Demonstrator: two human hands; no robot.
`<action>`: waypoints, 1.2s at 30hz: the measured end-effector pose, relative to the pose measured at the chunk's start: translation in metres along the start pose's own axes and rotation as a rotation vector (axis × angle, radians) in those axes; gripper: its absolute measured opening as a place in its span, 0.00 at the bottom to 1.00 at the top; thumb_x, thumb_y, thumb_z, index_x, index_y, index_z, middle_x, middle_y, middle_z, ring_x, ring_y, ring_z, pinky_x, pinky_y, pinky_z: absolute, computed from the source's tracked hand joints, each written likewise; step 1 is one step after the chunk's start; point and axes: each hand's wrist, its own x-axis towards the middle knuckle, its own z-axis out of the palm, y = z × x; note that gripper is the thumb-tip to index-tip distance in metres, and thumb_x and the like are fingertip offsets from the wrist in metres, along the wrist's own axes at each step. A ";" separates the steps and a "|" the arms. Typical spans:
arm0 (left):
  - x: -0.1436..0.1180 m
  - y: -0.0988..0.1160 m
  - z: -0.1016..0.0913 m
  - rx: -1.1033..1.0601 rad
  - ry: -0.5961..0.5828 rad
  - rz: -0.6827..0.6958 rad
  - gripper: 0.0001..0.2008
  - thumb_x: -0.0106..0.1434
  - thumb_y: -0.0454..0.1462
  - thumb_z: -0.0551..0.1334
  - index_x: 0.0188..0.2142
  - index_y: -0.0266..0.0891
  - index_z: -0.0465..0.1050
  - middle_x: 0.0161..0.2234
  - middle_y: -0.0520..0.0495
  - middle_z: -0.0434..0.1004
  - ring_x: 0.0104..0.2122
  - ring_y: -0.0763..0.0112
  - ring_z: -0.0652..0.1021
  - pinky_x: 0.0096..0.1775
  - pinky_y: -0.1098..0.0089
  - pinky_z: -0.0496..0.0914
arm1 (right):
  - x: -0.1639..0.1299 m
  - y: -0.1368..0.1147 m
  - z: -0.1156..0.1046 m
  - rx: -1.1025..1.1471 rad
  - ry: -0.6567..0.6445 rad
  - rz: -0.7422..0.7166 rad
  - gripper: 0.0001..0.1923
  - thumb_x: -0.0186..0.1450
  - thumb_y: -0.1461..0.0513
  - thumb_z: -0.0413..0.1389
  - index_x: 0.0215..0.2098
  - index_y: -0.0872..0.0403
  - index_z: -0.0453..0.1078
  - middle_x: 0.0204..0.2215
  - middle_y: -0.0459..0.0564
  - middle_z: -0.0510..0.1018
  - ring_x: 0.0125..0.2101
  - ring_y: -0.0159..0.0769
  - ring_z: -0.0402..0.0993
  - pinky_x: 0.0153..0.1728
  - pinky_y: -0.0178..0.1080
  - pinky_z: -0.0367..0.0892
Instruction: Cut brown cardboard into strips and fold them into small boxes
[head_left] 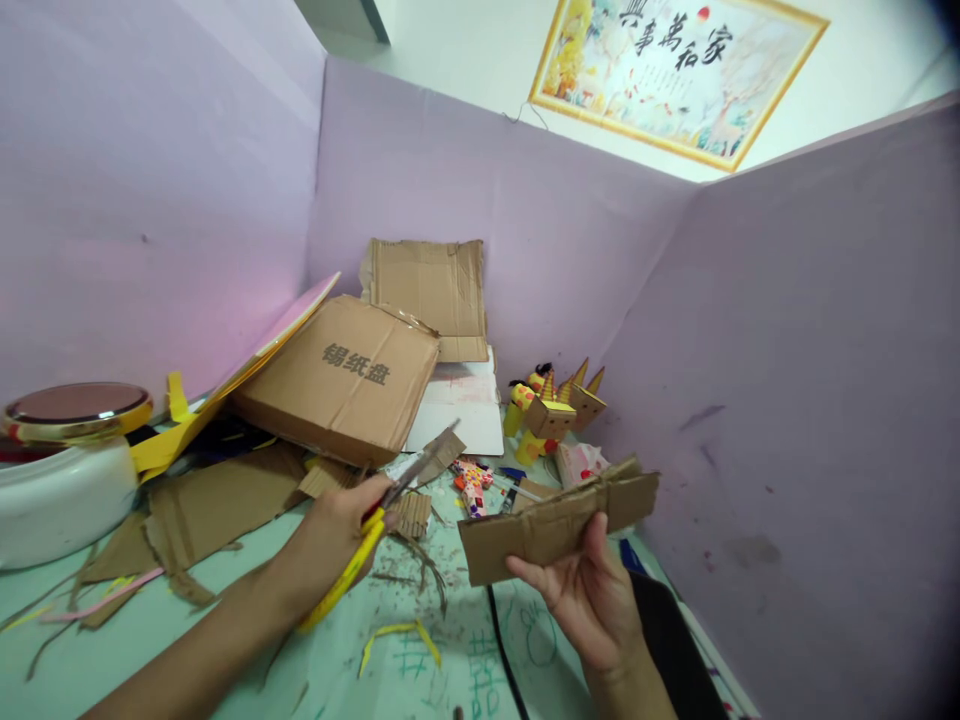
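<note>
My left hand (pixel 330 540) grips yellow-handled scissors (pixel 390 510), their blades pointing up and right over the table. My right hand (pixel 592 590) holds a folded strip of brown cardboard (pixel 559 520) up in front of me, a little to the right of the blade tips and not touching them. Small cardboard offcuts (pixel 412 515) lie on the pale green table (pixel 420 660) just under the scissors.
A brown cardboard box (pixel 345 375) and flat cardboard sheets (pixel 431 290) lean at the back. Little cardboard figures (pixel 555 410) stand by the right wall. A white pot with a gold-rimmed lid (pixel 67 460) sits far left. Purple partition walls (pixel 787 400) enclose the table.
</note>
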 end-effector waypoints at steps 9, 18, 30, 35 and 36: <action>-0.010 0.026 0.005 -0.383 -0.253 -0.096 0.17 0.49 0.41 0.63 0.37 0.38 0.65 0.30 0.52 0.72 0.26 0.74 0.71 0.27 0.75 0.65 | 0.000 0.033 0.013 -0.179 0.006 0.175 0.19 0.58 0.54 0.58 0.45 0.53 0.69 0.44 0.56 0.77 0.43 0.50 0.74 0.30 0.49 0.75; -0.012 0.029 0.011 -0.270 -0.294 0.000 0.07 0.49 0.29 0.56 0.30 0.35 0.68 0.25 0.54 0.66 0.27 0.74 0.66 0.30 0.75 0.61 | 0.002 0.038 0.010 -0.214 0.173 0.096 0.10 0.58 0.63 0.58 0.40 0.56 0.72 0.37 0.50 0.80 0.25 0.34 0.78 0.16 0.30 0.73; -0.010 0.018 0.017 -0.137 -0.284 0.037 0.07 0.55 0.33 0.56 0.34 0.36 0.71 0.28 0.52 0.72 0.29 0.71 0.71 0.31 0.74 0.64 | 0.002 0.028 0.013 -0.171 0.133 0.056 0.15 0.63 0.61 0.54 0.48 0.50 0.68 0.43 0.50 0.78 0.41 0.44 0.75 0.36 0.51 0.74; -0.012 0.018 0.003 0.063 0.001 0.081 0.12 0.62 0.39 0.51 0.40 0.37 0.68 0.28 0.50 0.74 0.26 0.71 0.73 0.30 0.73 0.67 | 0.003 0.019 0.010 -0.133 0.153 -0.013 0.16 0.62 0.61 0.54 0.49 0.49 0.67 0.42 0.50 0.78 0.42 0.42 0.75 0.38 0.53 0.72; -0.013 0.018 0.000 0.073 0.005 0.122 0.13 0.63 0.38 0.51 0.43 0.38 0.67 0.31 0.49 0.75 0.29 0.70 0.75 0.32 0.73 0.68 | 0.003 0.017 0.010 -0.116 0.156 -0.026 0.16 0.62 0.61 0.54 0.49 0.48 0.66 0.41 0.49 0.79 0.42 0.42 0.75 0.38 0.53 0.72</action>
